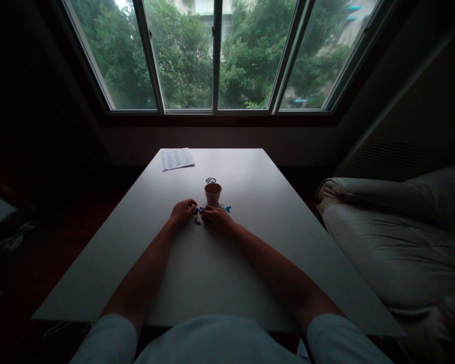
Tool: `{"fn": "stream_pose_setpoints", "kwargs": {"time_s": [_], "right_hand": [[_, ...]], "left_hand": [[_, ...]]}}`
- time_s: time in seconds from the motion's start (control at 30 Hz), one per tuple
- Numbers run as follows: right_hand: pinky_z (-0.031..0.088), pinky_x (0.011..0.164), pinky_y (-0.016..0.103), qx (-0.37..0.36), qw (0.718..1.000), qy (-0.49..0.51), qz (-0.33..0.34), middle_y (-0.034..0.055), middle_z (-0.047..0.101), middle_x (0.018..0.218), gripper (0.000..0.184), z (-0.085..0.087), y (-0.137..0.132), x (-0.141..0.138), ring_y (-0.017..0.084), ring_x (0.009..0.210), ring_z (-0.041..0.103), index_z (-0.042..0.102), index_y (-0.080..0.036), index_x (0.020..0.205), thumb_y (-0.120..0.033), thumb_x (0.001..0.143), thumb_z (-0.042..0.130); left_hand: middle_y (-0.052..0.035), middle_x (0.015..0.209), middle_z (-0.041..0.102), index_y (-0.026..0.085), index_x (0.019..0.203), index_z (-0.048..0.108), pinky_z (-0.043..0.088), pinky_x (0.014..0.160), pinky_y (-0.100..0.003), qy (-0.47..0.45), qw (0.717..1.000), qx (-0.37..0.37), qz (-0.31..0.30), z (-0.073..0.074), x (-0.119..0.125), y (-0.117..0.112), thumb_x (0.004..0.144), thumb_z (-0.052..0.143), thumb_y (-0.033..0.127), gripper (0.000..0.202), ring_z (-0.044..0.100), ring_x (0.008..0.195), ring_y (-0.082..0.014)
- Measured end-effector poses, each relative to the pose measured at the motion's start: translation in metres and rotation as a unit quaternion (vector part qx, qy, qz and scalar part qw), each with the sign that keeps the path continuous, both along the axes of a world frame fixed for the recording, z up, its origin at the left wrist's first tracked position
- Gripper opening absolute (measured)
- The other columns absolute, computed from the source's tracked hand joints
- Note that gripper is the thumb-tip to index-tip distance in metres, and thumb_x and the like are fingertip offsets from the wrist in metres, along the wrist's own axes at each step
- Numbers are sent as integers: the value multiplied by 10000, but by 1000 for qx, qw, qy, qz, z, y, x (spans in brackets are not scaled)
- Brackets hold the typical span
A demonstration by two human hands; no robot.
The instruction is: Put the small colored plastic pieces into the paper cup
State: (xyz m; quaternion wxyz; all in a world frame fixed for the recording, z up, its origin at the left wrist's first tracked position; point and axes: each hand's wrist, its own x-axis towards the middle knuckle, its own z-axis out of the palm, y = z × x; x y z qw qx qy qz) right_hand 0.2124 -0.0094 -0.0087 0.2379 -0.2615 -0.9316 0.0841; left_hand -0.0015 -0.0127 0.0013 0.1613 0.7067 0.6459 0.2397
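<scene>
My left hand [182, 210] rests on the table just left of a loose cluster of small blue and dark pieces [197, 221]. Its fingers are curved but apart, with nothing visible in them. Over the right part of the cluster lies my right hand [219, 219], fingers curled down and close together; whatever they hold is too small and dark to make out. Directly behind it stands a small upright bucket-shaped cup [213, 196], brownish inside. More small blue pieces [228, 208] lie at its right foot. Their exact kind does not show.
A thin dark ring-shaped object [211, 180] lies behind the cup. Printed papers [178, 158] are at the far left corner of the white table [273, 283]. To the right stands a pale padded sofa [394, 237]; a window [216, 60] is beyond the table.
</scene>
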Motion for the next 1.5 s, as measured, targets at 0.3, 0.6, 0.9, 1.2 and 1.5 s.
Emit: {"fn": "stream_pose_setpoints", "kwargs": {"time_s": [0.3, 0.6, 0.9, 1.2, 1.5], "right_hand": [[397, 854, 306, 14, 998, 53, -45, 33, 681, 861, 53, -5, 2, -1, 186, 864, 592, 653, -192, 859, -159, 836, 619], [427, 838, 314, 52, 988, 121, -82, 66, 639, 909, 111, 4, 1, 4, 208, 917, 529, 656, -206, 930, -141, 914, 568], [465, 875, 368, 81, 963, 203, -156, 77, 667, 1000, 204, 13, -5, 8, 235, 967, 538, 696, -227, 1040, -172, 958, 518], [385, 1012, 419, 115, 946, 197, -231, 122, 605, 1258, 412, 16, -1, 10, 261, 1184, 501, 548, -194, 1375, -214, 971, 471], [205, 1163, 483, 110, 944, 197, -241, 100, 491, 1431, 485, 15, 4, 10, 271, 1355, 379, 449, -219, 1427, -280, 947, 485]], "left_hand": [[-22, 936, 717, 255, 1084, 722, 473, 742, -244, -15, 999, -29, -38, -5, -4, 6, 859, 586, 343, 277, 652, 819, -152], [-68, 943, 640, 229, 998, 754, 476, 866, -323, 14, 995, 86, -45, -20, -3, 12, 865, 601, 326, 225, 586, 954, -208], [-68, 952, 634, 222, 993, 750, 460, 875, -334, 14, 996, 83, -35, -23, -3, 13, 869, 594, 298, 212, 571, 960, -210], [-71, 959, 646, 213, 975, 746, 457, 870, -331, 12, 996, 87, -29, -24, -3, 13, 876, 572, 290, 215, 572, 948, -206], [-69, 947, 653, 211, 963, 746, 456, 876, -333, 10, 995, 92, -29, -24, -3, 14, 885, 556, 312, 230, 578, 932, -201]]}}
